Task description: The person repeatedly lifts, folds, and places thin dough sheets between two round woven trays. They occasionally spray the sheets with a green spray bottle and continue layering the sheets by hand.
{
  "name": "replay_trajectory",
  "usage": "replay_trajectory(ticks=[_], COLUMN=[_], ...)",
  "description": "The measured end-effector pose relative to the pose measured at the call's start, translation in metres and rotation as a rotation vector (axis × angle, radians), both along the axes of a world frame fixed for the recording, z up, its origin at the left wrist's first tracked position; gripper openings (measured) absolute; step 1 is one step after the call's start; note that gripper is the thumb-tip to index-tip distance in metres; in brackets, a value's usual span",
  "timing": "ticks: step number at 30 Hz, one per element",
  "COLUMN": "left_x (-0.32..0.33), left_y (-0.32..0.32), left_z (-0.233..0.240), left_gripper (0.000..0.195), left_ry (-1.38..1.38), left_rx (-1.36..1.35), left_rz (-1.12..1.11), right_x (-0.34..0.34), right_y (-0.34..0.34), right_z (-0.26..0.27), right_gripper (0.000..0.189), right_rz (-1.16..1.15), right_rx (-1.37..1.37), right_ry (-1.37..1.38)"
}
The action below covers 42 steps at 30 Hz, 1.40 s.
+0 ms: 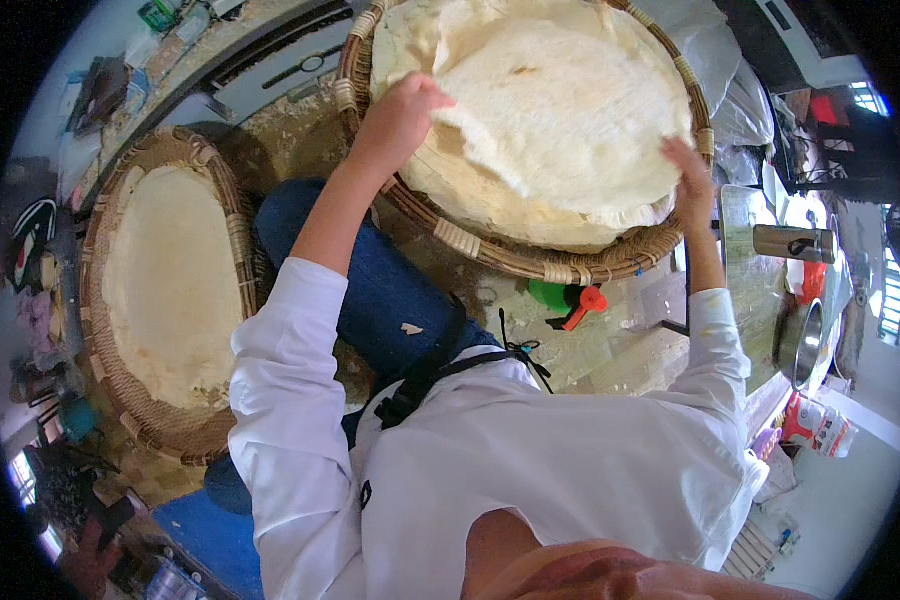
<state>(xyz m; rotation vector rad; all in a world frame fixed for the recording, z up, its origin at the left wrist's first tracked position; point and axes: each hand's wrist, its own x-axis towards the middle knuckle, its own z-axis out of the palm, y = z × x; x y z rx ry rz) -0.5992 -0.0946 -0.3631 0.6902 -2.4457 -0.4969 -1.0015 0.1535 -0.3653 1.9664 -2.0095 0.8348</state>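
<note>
A large round wicker basket holds a stack of thin, pale round flatbreads, the top one lying loosely with a ragged edge. My left hand is at the left side of the stack, thumb and fingers pinched on the edge of the top flatbread. At the right side, my right hand is beside the flatbread's rim, its fingers slightly blurred; whether it grips the edge cannot be told. A second wicker basket stands to the left with more pale flatbreads in it.
Right of me, a table bears a metal flask and a steel bowl. A red and green object shows below the round basket's rim. A blue surface is at lower left. A cluttered counter edge runs along the upper left.
</note>
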Motion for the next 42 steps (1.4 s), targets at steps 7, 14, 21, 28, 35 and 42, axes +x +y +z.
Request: replay_trajectory(ticks=[7, 14, 21, 28, 35, 42], left_x=[0.007, -0.045, -0.073, -0.042, -0.028, 0.171], left_y=[0.033, 0.072, 0.024, -0.013, -0.009, 0.008], left_z=[-0.026, -0.026, -0.038, -0.07, -0.061, -0.019], left_gripper=[0.03, 0.078, 0.085, 0.099, 0.093, 0.026], left_ry=[-0.436, -0.676, -0.816, -1.008, -0.721, 0.273], left_rx=[0.174, -0.016, 0.129, -0.115, 0.128, -0.179], left_rz=[-0.008, -0.004, -0.015, 0.332, 0.33, 0.306], right_x=[0.015, 0.08, 0.03, -0.002, -0.044, -0.107], right_y=[0.006, -0.034, -0.065, -0.088, -0.077, -0.112], right_z=[-0.021, -0.028, -0.038, -0.078, -0.127, -0.121], right_gripper=[0.045, 0.052, 0.057, 0.079, 0.083, 0.079], right_rz=[-0.07, -0.224, -0.399, -0.683, -0.627, -0.68], right_rx=[0.472, 0.379, 0.562, 0.601, 0.48, 0.992], right_ry=[-0.131, 0.49, -0.041, 0.143, -0.004, 0.285])
